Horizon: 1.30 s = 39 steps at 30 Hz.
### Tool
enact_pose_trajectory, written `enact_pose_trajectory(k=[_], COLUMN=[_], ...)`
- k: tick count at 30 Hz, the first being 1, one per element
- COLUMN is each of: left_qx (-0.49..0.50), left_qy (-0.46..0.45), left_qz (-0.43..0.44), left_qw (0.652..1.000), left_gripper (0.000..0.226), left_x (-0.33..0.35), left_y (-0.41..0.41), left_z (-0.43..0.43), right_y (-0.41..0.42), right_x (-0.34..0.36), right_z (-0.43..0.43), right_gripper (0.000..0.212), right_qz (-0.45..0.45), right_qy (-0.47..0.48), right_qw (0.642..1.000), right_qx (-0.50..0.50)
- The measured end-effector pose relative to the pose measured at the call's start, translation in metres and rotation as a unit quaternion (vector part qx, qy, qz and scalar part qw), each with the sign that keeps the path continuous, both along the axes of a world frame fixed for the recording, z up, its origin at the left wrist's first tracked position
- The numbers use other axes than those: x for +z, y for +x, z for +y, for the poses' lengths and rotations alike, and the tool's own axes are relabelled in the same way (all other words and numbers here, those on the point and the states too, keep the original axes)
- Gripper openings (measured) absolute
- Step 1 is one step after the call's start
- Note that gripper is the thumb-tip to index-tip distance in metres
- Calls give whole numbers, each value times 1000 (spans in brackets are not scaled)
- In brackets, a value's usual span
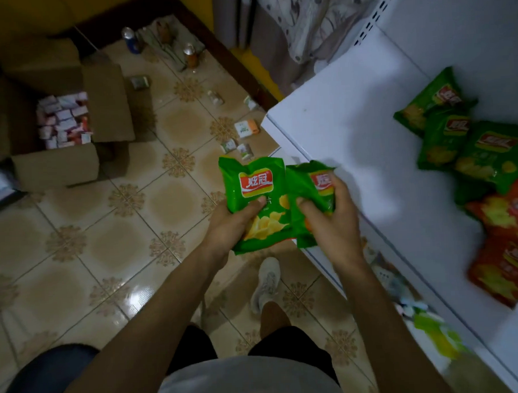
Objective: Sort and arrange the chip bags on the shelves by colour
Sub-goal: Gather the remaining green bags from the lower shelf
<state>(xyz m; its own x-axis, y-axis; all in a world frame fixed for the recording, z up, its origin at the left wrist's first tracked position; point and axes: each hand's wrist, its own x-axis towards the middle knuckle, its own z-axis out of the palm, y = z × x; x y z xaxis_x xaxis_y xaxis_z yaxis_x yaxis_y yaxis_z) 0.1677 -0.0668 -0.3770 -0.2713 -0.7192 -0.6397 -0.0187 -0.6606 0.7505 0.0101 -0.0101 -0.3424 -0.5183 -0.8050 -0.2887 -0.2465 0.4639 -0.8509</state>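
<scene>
Over the tiled floor, just left of the white shelf [352, 127], I hold two green chip bags. My left hand [232, 224] grips the lower part of one green bag [255, 184], thumb across its front. My right hand [333, 217] grips a second green bag [306, 182] beside it, at the shelf's front edge. On the shelf, several green bags [451, 131] lie in a loose pile at the back right. Below them lie orange-red bags [509, 239], some overlapping the green ones.
An open cardboard box [70, 121] with small packets stands on the floor at the left. Cans [190, 53] and small cartons [246, 128] lie scattered near the wall. My shoe [266, 282] is below the bags. A lower shelf [429, 325] holds other goods.
</scene>
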Motion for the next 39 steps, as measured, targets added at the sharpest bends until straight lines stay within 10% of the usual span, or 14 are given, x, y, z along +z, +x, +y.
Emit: enact_pose_trajectory(k=[6,11,16,25,32,39], left_qx=[-80,-139,-196,-320,-286,-316], left_qy=[-92,-192,-245,-242,-280,-264], left_qz=[-9,8,59,201,213,242], left_qw=[993,971,948,894,891,879], left_gripper=[32,20,24,44,31,70], left_x=[52,94,145,213,239,254], left_y=[21,33,35,-11,-57,-96], left_z=[18,32,48,98,116,129], right_y=[81,100,104,71,21,-28], right_x=[36,69,103,160,200,221], right_z=[27,50,78,128,177,210], right_gripper=[92,58,70,73,60,21], right_qz=[129,-4,16,221,97,83], right_qy=[-32,-148,-208,-246,-326,-339], right_qw=[991,977,956,879,894,901], right_qx=[-16,-155,-207,-344,-291,-257])
